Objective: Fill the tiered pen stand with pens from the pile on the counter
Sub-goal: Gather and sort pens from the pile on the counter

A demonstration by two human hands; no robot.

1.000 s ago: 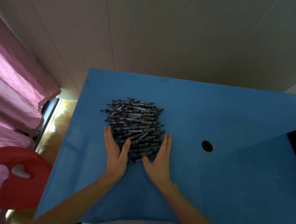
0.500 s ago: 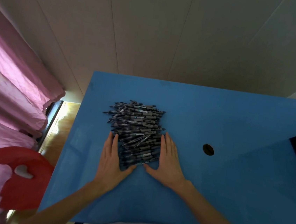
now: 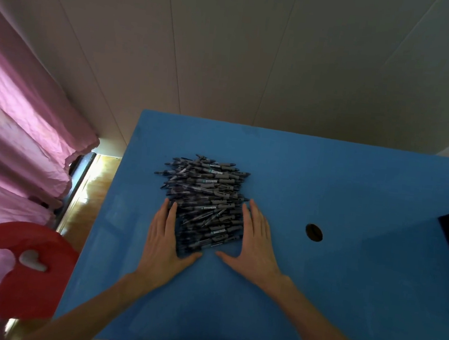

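Two flat hands bracket the near end of a pen pile on a blue counter.

The left hand (image 3: 162, 242) lies palm down with its fingers (image 3: 170, 214) straight and together, pressed against the left side of the pile of pens (image 3: 206, 198), its thumb spread toward the pile's near edge; it grips nothing. The right hand (image 3: 254, 245) mirrors it on the pile's right side, fingers straight, thumb angled inward, likewise holding nothing. The pens are dark grey, lying mostly crosswise in a heap left of the counter's (image 3: 342, 306) middle. A round hole (image 3: 313, 232) sits in the counter to the right of the right hand. A pink curtain (image 3: 13, 134) hangs at the left, with a red shape (image 3: 37, 283) below it.
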